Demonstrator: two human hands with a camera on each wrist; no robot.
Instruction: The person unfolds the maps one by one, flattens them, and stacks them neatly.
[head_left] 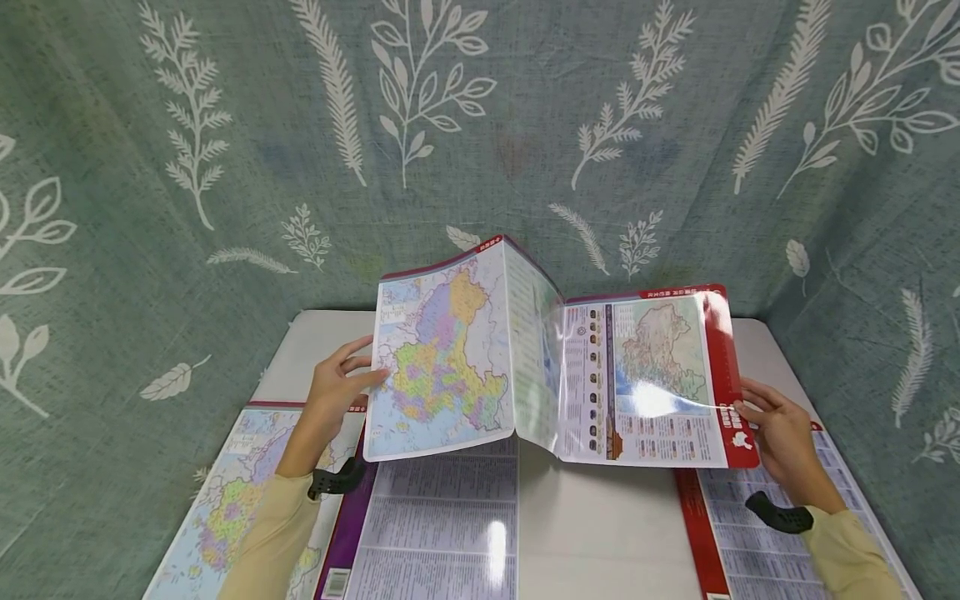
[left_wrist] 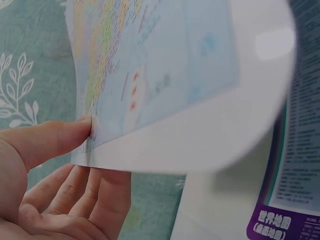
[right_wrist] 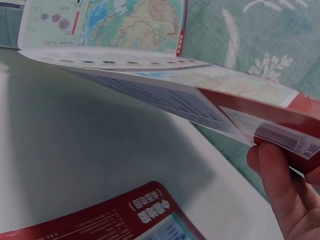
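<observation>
Beige sleeves [head_left: 270,542] were closest in the head view, over the desk [head_left: 600,521] near its left and right edges. Opened folding map [head_left: 450,367] was lifted off the surface, toward the far edge. Left hand [head_left: 333,400] pinched its left side, right hand [head_left: 780,425] gripped the red right side. Purple-edged sheet [head_left: 435,533] lay left of centre, red-edged sheet [head_left: 750,533] near the right edge. Left wrist view: thumb [left_wrist: 67,137] on top, fingers [left_wrist: 107,197] underneath. Right wrist view: fingertips [right_wrist: 272,156] right by the underside barcode [right_wrist: 277,136].
</observation>
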